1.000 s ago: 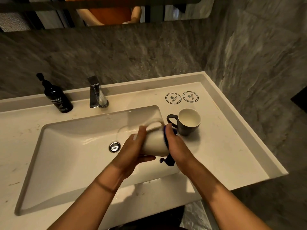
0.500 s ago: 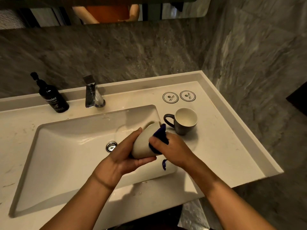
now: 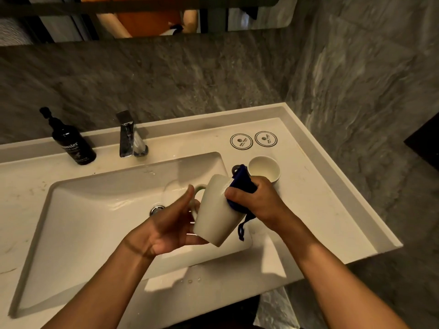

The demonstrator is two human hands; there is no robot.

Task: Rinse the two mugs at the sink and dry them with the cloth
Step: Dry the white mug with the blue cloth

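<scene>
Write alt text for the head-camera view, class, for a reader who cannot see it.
Over a white sink, the left hand holds a tilted white mug while the right hand presses a blue cloth against it. A dark mug stands upright on the counter behind.

Pale stone desk with sunken sink. Bearing black pump bottle back left, chrome tap, two round coasters, dark mug right of basin.

Single head view – looks forward and down, close over sink, wall behind.
</scene>
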